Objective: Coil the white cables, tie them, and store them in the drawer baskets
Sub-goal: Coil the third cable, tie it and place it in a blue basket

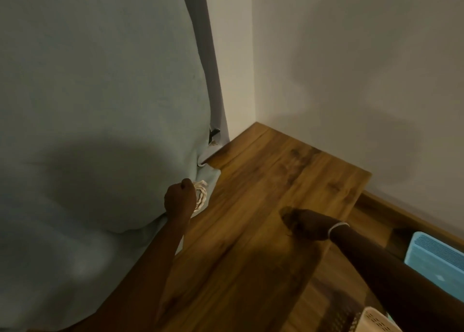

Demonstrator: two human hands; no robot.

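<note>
A pale blue-grey bedcover [88, 105] filled the left of the frame, meeting a wooden counter [263, 193] that ran from the centre to the lower middle. A blue basket [437, 264] sat at the lower right edge, with a cream basket [376, 321] at the bottom. The left hand [179, 197], just left of centre, was curled tight around a coiled white cable [200, 193] at the bedcover's edge. The right hand [301, 222], right of centre, rested on the counter; its fingers were too blurred to judge.
</note>
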